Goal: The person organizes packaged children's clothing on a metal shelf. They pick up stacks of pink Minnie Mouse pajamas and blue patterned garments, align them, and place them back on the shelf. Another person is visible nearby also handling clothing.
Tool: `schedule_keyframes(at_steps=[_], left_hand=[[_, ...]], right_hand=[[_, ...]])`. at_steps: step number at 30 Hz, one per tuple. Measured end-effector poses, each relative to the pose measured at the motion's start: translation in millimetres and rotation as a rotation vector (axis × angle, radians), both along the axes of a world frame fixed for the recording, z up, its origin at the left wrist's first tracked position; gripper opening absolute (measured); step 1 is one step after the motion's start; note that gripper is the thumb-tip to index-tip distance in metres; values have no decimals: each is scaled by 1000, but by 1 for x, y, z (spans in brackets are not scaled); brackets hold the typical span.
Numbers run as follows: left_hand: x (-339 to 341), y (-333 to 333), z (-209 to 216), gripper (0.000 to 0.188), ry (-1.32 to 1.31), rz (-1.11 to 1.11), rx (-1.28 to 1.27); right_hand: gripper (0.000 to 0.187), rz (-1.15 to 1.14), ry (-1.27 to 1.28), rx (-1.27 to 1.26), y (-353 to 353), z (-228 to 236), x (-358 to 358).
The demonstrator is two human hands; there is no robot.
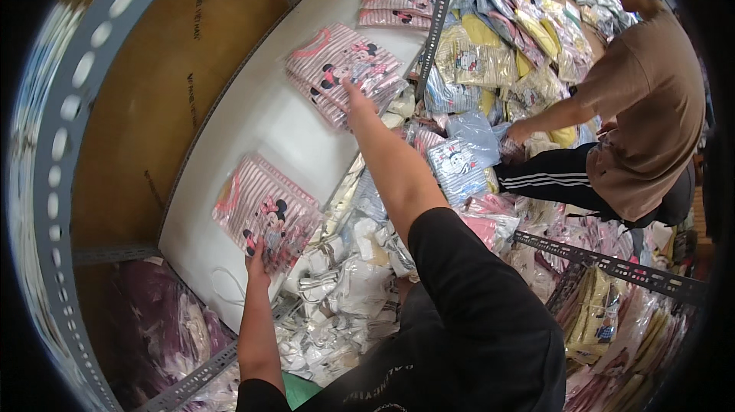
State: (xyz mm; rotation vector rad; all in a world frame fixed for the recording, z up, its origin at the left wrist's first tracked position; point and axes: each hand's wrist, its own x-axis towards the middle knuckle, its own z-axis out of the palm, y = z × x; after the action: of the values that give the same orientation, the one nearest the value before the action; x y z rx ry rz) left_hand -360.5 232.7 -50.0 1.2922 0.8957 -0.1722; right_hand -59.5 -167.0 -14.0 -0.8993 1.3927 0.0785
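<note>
My left hand [259, 263] grips the near edge of a clear-bagged pink-and-white striped shirt [260, 201] with a cartoon mouse print, over the near end of a white shelf board [199, 174]. Farther along, my right arm reaches out. My right hand [358, 102] has hold of the near edge of a stack of similar bagged striped shirts [337, 60], its thumb on top and the other fingers mostly hidden beneath. Beyond it, another small stack of bagged striped shirts [396, 8] lies on the board beside a metal post.
Perforated metal posts [438, 25] and a rail [612, 265] frame the shelf. Bagged clothes [467, 159] in heaps cover the floor to the right, where a person in a brown shirt [651, 98] reaches into them. White bagged items [337, 297] lie below the board.
</note>
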Motion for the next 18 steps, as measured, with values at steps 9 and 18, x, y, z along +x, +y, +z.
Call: schedule_keyframes(at_steps=[9,18], left_hand=[[0,2,-1,31,12,35,-2],[16,-5,3,49,-353,125,832]], right_hand=[[75,-13,-426,314,13,-52,10],[108,84,-6,-190,37,-4,-24]])
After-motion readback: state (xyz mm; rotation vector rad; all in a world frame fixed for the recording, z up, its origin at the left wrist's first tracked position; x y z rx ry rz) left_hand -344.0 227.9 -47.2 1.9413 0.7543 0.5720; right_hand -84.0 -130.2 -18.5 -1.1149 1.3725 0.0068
